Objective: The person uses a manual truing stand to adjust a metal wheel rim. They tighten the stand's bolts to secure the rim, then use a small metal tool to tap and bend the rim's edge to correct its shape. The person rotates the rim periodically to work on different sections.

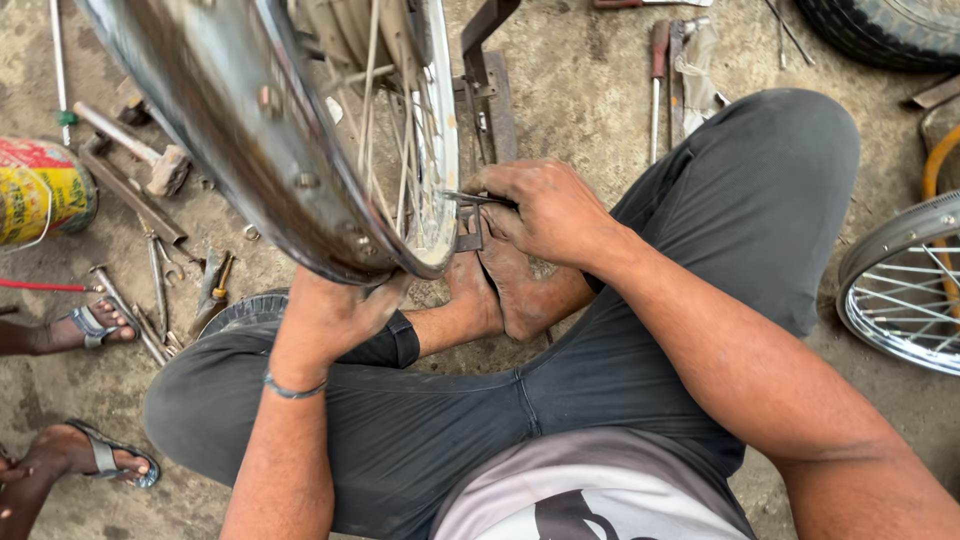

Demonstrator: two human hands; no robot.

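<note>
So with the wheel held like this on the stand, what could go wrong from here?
1. The right hand works a small metal tool among the spokes; a slip could pinch or scrape fingers.
2. The left hand alone steadies the wheel rim from below; it could tilt or turn unexpectedly.
3. The person's bare feet sit right under the rim, exposed if it drops.

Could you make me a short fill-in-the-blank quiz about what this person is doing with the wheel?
1. The left hand steadies the rim of a spoked ____.
2. The right hand works a small tool at the ____.
3. A hammer lies on the ____.
4. The left wrist wears a ____.

Missing words: wheel; spokes; ground; bracelet
</note>
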